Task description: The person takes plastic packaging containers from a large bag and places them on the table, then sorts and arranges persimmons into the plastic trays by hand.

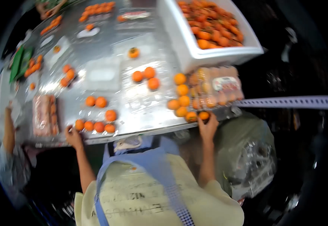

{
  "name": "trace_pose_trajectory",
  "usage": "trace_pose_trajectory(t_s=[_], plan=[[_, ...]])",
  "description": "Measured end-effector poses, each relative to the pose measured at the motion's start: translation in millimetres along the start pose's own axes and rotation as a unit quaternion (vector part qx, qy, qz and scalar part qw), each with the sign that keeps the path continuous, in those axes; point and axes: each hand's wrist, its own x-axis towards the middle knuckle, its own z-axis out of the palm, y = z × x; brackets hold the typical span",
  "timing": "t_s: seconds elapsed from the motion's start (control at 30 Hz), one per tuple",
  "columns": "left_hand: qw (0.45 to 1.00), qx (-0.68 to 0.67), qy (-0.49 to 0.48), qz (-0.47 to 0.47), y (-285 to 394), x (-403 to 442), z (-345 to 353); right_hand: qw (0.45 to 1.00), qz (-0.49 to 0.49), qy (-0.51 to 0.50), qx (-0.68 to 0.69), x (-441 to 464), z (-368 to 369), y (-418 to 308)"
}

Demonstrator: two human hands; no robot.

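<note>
My right hand [208,126] is at the table's front edge, fingers closed round an orange persimmon [204,115]. Beside it, several loose persimmons [184,101] lie in a bent row along a packed clear plastic box [226,84] with a label. My left hand [74,138] is at the front edge too, fingers curled in, by the lower left corner of a clear plastic tray [96,113]. In that tray sit several persimmons [99,127], mostly along the front. Whatever the left fingers grip is too blurred to make out.
A white foam box [194,56] full of persimmons stands at the back right. Further clear trays [143,94] lie across the metal table [134,126]. A packed box [41,115] is at the left. Another person's arm [9,130] reaches in there; more hands [49,9] show at the far left.
</note>
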Motion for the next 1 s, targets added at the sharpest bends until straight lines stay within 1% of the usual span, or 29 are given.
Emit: trace_pose_trajectory(t_s=[0.03, 0.07, 0.13, 0.2, 0.23, 0.3, 0.33, 0.4, 0.43, 0.47, 0.53, 0.6, 0.67, 0.7, 0.77, 0.87, 0.97, 1.0], plan=[[0.989, 0.038, 0.053, 0.131, -26, 9, 5, 1.0, -0.016, 0.007, 0.016, 0, 2, 5], [0.999, 0.021, 0.019, 0.042, -12, 5, 1, 0.999, -0.031, 0.016, 0.03, 0, 6, 9], [0.991, 0.017, 0.052, 0.123, -19, 8, 5, 0.997, -0.044, 0.057, -0.006, -5, 7, 1], [0.996, -0.004, 0.031, 0.081, -11, 4, 3, 0.987, -0.085, 0.137, 0.01, -12, 8, -10], [0.997, -0.009, 0.036, 0.073, -5, 2, 4, 0.983, -0.097, 0.154, 0.019, -17, 6, -21], [0.997, -0.017, 0.042, 0.065, 3, 2, 4, 0.983, -0.131, 0.118, 0.052, -30, 9, -39], [0.999, -0.018, 0.023, 0.039, 10, 0, 2, 0.982, -0.148, 0.099, 0.068, -36, 12, -49], [0.999, 0.021, -0.005, 0.043, 14, 0, 2, 0.975, -0.182, 0.059, 0.117, -44, 26, -83], [0.999, 0.043, -0.025, 0.021, 18, 0, 0, 0.97, -0.201, 0.021, 0.137, -45, 34, -101], [0.998, 0.044, -0.019, 0.044, 9, 2, 3, 0.963, -0.22, -0.017, 0.157, -47, 43, -119], [0.999, 0.017, -0.041, 0.017, 12, 3, 0, 0.943, -0.261, -0.08, 0.189, -48, 63, -152], [0.999, 0.016, -0.05, 0.014, 15, 4, -2, 0.92, -0.315, -0.113, 0.205, -47, 85, -184], [0.998, 0.005, -0.066, 0.005, 17, 2, -5, 0.903, -0.342, -0.164, 0.203, -46, 99, -222], [0.997, -0.008, -0.075, -0.001, 20, 3, -6, 0.896, -0.339, -0.192, 0.215, -46, 108, -233], [0.995, -0.05, -0.09, -0.006, 18, 5, -8, 0.884, -0.348, -0.213, 0.226, -49, 123, -255], [0.987, -0.122, -0.107, 0.019, 1, 5, -7, 0.868, -0.368, -0.234, 0.237, -54, 135, -285], [0.973, -0.107, -0.202, -0.018, 7, 3, -21, 0.858, -0.377, -0.25, 0.244, -62, 143, -306], [0.974, -0.1, -0.202, 0.011, 10, 5, -26, 0.854, -0.385, -0.246, 0.249, -65, 146, -313]])
